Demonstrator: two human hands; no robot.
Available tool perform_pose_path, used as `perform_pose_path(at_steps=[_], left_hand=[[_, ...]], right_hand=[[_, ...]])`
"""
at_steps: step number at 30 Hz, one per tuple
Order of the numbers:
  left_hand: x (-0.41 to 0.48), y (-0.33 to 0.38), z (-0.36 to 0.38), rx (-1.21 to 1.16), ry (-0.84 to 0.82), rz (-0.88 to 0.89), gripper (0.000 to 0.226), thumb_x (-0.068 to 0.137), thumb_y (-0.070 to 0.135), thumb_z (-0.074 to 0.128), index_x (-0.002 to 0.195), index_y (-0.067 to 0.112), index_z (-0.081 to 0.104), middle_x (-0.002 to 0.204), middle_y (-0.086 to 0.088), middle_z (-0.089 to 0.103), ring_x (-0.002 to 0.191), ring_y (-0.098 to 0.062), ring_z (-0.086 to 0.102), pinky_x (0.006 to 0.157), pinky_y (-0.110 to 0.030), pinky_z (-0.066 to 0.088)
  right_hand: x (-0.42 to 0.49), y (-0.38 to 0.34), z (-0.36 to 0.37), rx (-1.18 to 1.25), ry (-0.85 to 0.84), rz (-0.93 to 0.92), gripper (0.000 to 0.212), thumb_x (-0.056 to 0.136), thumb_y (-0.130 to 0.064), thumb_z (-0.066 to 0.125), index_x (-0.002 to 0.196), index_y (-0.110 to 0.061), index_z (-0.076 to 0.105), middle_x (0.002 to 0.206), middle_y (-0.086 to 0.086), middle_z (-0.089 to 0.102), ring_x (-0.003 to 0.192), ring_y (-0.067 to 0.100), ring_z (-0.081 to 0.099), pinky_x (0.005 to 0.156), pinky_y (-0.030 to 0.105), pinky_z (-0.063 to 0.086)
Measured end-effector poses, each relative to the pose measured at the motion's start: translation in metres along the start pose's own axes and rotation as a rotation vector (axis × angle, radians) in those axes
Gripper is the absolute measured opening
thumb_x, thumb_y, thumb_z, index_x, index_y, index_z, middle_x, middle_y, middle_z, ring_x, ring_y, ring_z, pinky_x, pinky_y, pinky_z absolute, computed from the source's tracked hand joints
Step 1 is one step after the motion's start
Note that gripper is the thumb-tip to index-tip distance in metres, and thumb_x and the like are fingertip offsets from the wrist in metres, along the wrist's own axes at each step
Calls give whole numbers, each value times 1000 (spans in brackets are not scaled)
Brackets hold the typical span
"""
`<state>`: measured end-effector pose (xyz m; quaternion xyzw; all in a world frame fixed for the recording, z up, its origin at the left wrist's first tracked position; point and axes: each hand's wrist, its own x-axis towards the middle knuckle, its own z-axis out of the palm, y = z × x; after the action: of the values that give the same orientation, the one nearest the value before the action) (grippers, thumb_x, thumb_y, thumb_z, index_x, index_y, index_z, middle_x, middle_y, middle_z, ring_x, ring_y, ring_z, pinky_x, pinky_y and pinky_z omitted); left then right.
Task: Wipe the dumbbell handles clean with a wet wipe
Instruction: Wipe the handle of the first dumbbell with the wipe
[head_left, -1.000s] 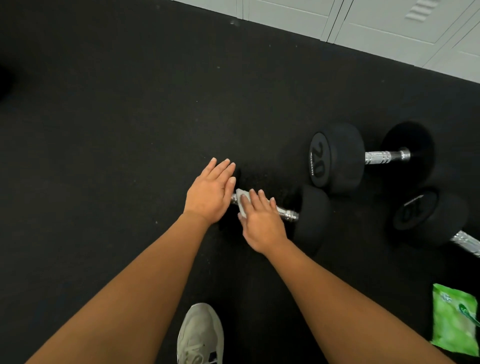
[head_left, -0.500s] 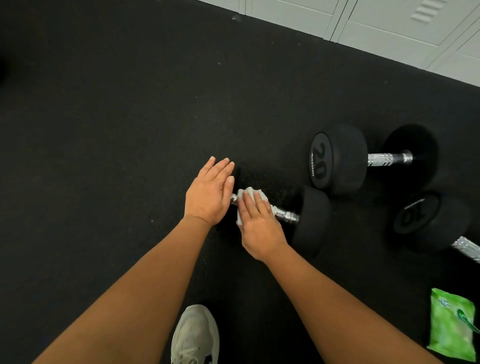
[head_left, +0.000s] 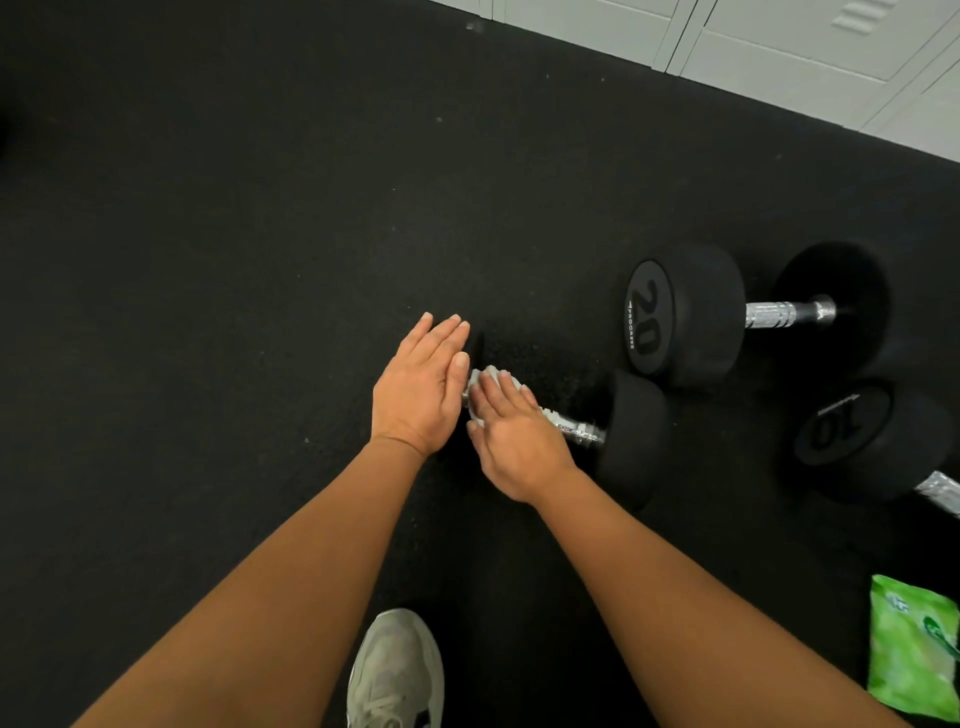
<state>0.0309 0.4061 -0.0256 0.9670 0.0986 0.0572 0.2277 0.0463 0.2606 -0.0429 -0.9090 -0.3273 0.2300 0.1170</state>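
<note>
Black rubber floor (head_left: 218, 270), pale lockers (head_left: 779, 47) behind — left hand (head_left: 421, 389) flat, spread; right hand (head_left: 519, 447) presses wet wipe (head_left: 491, 375) on dumbbell handle (head_left: 571, 427).

Gym: black rubber floor (head_left: 260, 260), dumbbells (head_left: 685, 317), lockers (head_left: 779, 47).

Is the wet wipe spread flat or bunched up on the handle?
Bunched: the wet wipe shows as a crumpled white wad under the right hand, pressed on the dumbbell handle.
</note>
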Motion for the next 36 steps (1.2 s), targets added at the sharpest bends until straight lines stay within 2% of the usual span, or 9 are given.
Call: perform_pose_path(at_steps=[4,10,15,18,20,23,29,32,36], left_hand=[[0,0,1,2,8,10,56,98,42,15,138,17,47,144,3,45,142,-16,26,115,-33,27],[-4,-3,3,19,29,11,53,100,39,18,137,17,49,143,3,46,141,-16,27,114,-29,25],[-6,-1,3,8,28,15,53,99,39,18,137,17,49,144,3,45,141,-16,26,113,-32,29],[-7,-2,4,16,35,10,53,99,38,18,136,17,49,144,4,45,142,-16,26,113,-28,26],[-9,-3,5,27,33,9,53,99,38,18,136,17,49,145,4,44,142,-16,25,113,-29,26],[-14,-3,5,35,42,16,52,100,37,19,136,16,50,145,3,45,142,-18,26,113,-31,28],[-21,-5,6,18,74,32,50,101,34,21,134,13,52,143,1,47,141,-20,28,111,-37,34],[-25,-6,5,27,71,31,49,101,34,21,134,14,51,144,1,46,142,-20,27,112,-36,32],[-27,-4,3,37,56,43,50,101,34,21,135,12,51,144,-2,46,141,-22,27,112,-41,33]], right_hand=[[-3,1,-1,27,64,112,54,103,-32,21,151,-9,11,159,9,11,147,22,4,118,35,1],[-10,-15,10,9,46,11,55,103,-31,24,151,-10,10,160,8,2,147,24,-9,118,38,-5],[-5,-1,4,7,57,111,55,102,-31,20,152,-9,7,160,9,7,147,23,0,117,35,-1],[-19,-9,9,7,61,120,60,97,-36,7,151,-9,5,160,10,2,147,26,-7,117,37,-5],[-20,-13,11,13,32,73,57,100,-33,12,151,-9,5,160,9,-2,146,25,-12,118,38,-7],[-7,-11,5,33,9,13,55,103,-29,24,151,-10,8,160,8,0,147,23,-9,119,36,-4],[-19,-10,5,64,60,120,54,103,-30,21,151,-10,8,160,9,4,147,23,-4,117,35,-4],[-23,-18,12,54,52,98,56,101,-33,16,151,-10,8,160,10,0,146,25,-10,118,38,-5],[-11,-17,5,55,-1,41,54,103,-30,22,151,-10,9,160,8,2,147,22,-7,118,36,-4]])
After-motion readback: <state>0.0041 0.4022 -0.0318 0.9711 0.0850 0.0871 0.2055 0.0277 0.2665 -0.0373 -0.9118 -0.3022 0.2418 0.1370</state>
